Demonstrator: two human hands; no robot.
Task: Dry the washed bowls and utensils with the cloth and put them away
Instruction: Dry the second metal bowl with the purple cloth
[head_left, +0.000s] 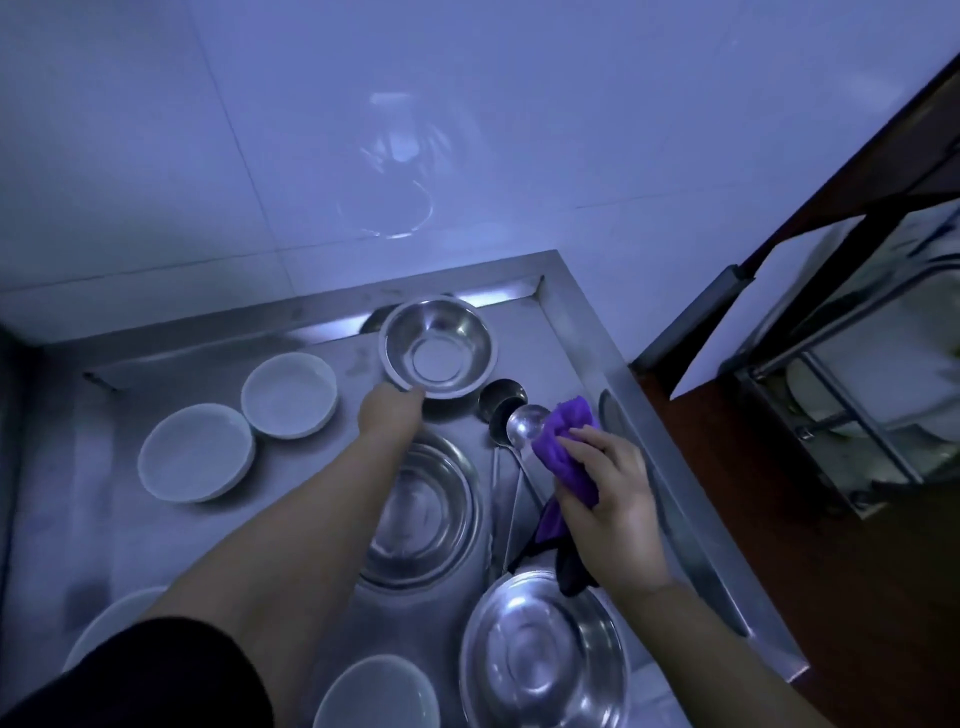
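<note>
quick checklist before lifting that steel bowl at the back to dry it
1. Left hand on the steel bowl: ok, fingers at its near rim; whether the grip is closed, cannot tell.
2. Cloth ready: ok, bunched in the right hand.
3. Bowl free to lift: ok, it sits upright with nothing inside it.
4. Ladles out of the way: ok, they lie to the bowl's right, apart from it.
5. White bowls clear of the left arm: ok, they sit further left.
6. Bowl still wet: cannot tell, the light is dim.
</note>
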